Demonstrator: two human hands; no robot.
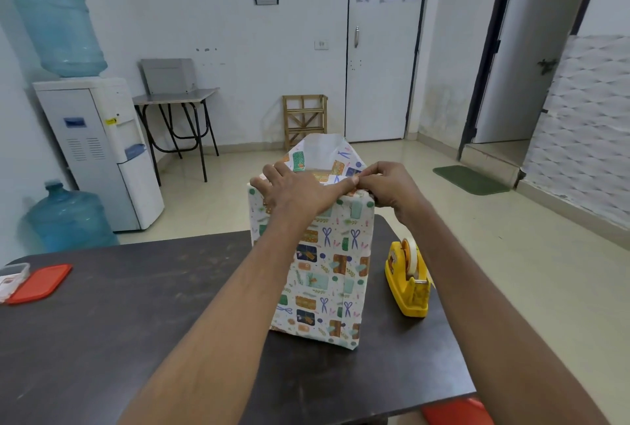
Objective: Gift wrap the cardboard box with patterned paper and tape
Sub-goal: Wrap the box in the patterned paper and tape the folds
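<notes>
The cardboard box [317,288] stands upright near the table's [136,305] far edge, towards the right far corner, covered in patterned paper [322,153] whose far flap sticks up. The left hand [296,191] lies on top, fingers [272,172] straight, pressing the paper down. The right hand [388,189] pinches a paper fold at the top right edge. A yellow tape dispenser [409,283] sits just beside the box by the right edge; a red lid [41,283] lies at the left edge.

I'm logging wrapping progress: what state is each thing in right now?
Box: upright on the table, sides wrapped, top end unsealed.
Paper: far flap standing up, not folded down.
Left hand: flat, pressing the top.
Right hand: pinching the paper at the top corner.
Tape dispenser: upright, roll loaded, untouched.
Red lid: off, lying beside its container.
Door: closed.
</notes>
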